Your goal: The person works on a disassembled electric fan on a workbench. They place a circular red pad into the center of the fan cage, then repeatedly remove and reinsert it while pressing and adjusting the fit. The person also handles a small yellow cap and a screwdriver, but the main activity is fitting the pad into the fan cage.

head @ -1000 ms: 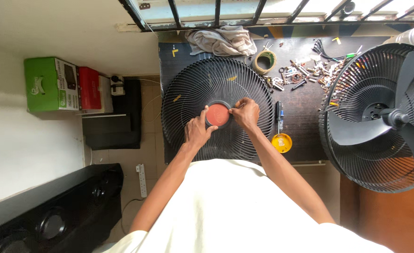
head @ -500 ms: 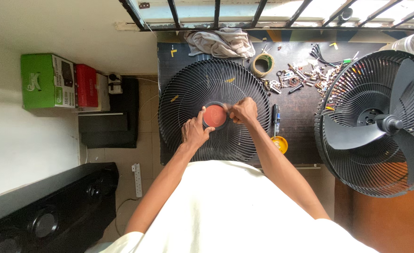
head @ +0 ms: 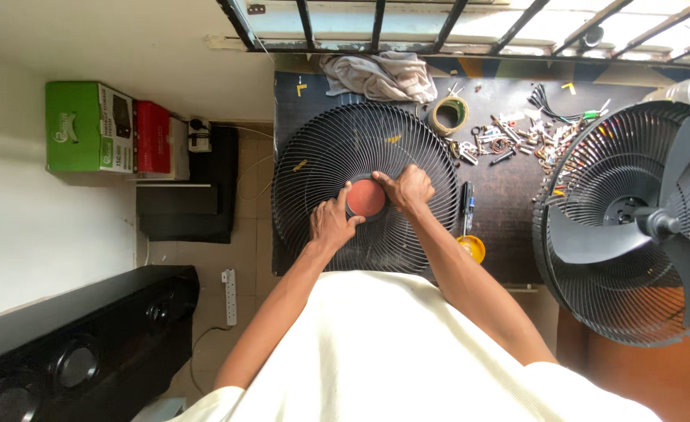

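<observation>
Bright daylight from the barred window (head: 470,23) at the top, overexposed there. Sharp focus throughout; soft shadows, wide-angle bending at the edges.
</observation>
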